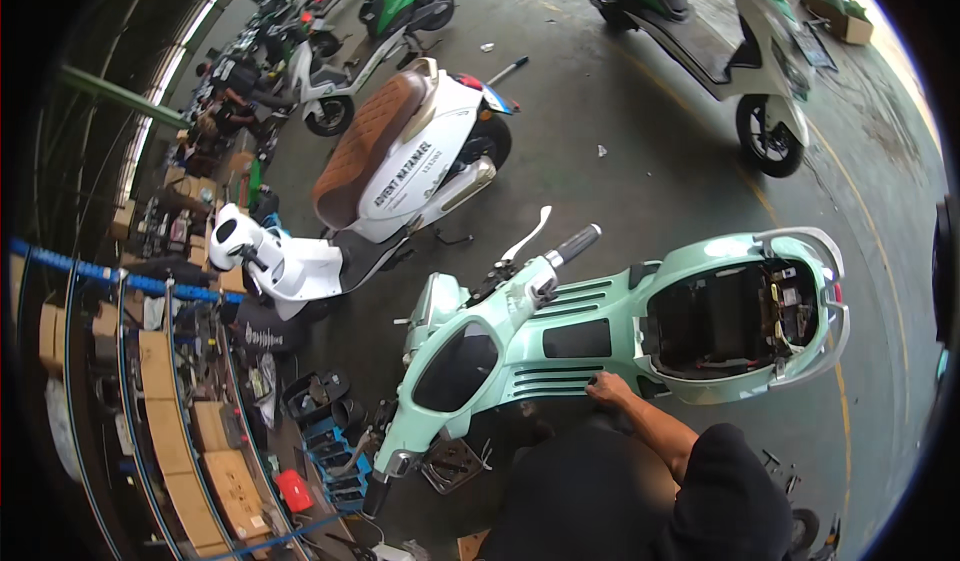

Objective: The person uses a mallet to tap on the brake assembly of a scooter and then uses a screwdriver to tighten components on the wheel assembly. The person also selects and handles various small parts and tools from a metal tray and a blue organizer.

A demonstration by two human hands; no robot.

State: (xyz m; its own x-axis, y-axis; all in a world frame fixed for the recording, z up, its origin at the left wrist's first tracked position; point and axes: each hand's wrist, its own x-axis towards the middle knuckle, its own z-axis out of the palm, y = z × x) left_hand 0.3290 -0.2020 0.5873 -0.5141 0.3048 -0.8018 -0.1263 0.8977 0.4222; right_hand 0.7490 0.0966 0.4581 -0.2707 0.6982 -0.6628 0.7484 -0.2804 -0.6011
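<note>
A mint-green scooter (590, 346) stands across the middle, its handlebar end at the left. Where its seat would sit there is an open storage well (705, 321), with small parts and wiring at the rear of it. My right hand (607, 389) is at the near edge of the ribbed footboard (555, 381), close to the scooter's body. Its fingers are curled closed; whatever they grip, if anything, is too small to make out. My left hand does not show; my dark clothing fills the space below the scooter.
Beyond stands a white scooter (425, 176) with a brown seat; another scooter (690, 51) is at the far right. Shelving with cardboard boxes (180, 451) lines the left. A blue tool tray (338, 466), a metal parts tray (455, 466) and loose tools (792, 484) lie low around me.
</note>
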